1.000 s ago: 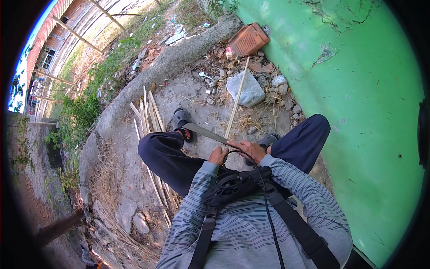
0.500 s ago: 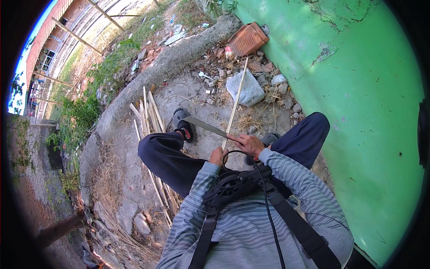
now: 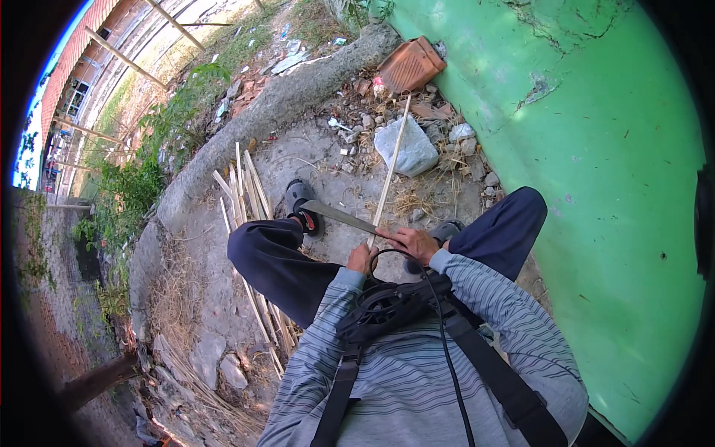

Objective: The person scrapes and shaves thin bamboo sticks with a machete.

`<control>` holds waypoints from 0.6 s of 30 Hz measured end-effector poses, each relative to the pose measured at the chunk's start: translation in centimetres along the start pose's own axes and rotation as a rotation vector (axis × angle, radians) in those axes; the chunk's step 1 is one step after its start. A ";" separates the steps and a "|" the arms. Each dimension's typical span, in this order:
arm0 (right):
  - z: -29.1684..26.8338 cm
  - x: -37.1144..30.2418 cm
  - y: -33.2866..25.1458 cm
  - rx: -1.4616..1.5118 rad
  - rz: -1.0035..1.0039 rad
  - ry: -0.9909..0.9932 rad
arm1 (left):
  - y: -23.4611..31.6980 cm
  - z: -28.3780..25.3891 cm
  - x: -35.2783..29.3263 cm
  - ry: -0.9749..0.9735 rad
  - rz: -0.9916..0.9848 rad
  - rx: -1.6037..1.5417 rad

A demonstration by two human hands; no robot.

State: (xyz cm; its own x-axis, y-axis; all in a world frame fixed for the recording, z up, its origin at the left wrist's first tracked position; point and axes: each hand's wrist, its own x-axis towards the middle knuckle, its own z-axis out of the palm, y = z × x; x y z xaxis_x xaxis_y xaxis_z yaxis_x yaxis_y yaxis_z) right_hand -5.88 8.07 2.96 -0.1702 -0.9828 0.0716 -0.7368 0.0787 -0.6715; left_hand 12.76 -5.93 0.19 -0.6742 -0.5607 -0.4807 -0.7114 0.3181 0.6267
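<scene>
My left hand [image 3: 361, 258] is closed round the near end of a long, pale bamboo strip [image 3: 390, 170], which points away from me past a pale stone block. Just right of it, my right hand [image 3: 412, 242] grips a machete [image 3: 339, 214] by its handle end. The long grey blade points left, toward my left shoe, and crosses over the strip close to both hands. Fingers of the right hand lie at the strip as well; whether they press on it I cannot tell. The machete's handle is mostly hidden in my grip.
Beyond my left leg lies a bundle of pale strips [image 3: 247, 182] on the concrete ground. Ahead are the stone block [image 3: 407, 147], rubble and an orange clay block [image 3: 412, 65]. A green wall [image 3: 596, 194] rises at my right. A raised concrete edge [image 3: 246, 123] curves round the left.
Little differs. The machete blade's tip has shifted slightly down, and the strip still lies in my left hand. Both hands stay in nearly the same place.
</scene>
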 end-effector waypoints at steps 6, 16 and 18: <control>0.0 0.3 -0.1 -0.049 0.123 -0.062 | -0.7 0.3 -0.3 -0.020 -0.002 -0.004; 0.3 0.0 0.5 -0.026 0.019 0.004 | -0.4 0.0 0.0 -0.022 -0.010 -0.005; 0.4 0.2 1.1 -0.058 -0.026 0.021 | -0.4 0.3 -0.1 -0.007 -0.015 0.004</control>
State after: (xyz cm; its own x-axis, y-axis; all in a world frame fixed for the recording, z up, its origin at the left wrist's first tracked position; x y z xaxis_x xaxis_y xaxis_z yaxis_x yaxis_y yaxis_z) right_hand -6.53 7.87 1.95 -0.1638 -0.9810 0.1044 -0.7775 0.0633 -0.6257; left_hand 13.04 -5.82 -0.19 -0.6650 -0.5599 -0.4942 -0.7220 0.3126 0.6173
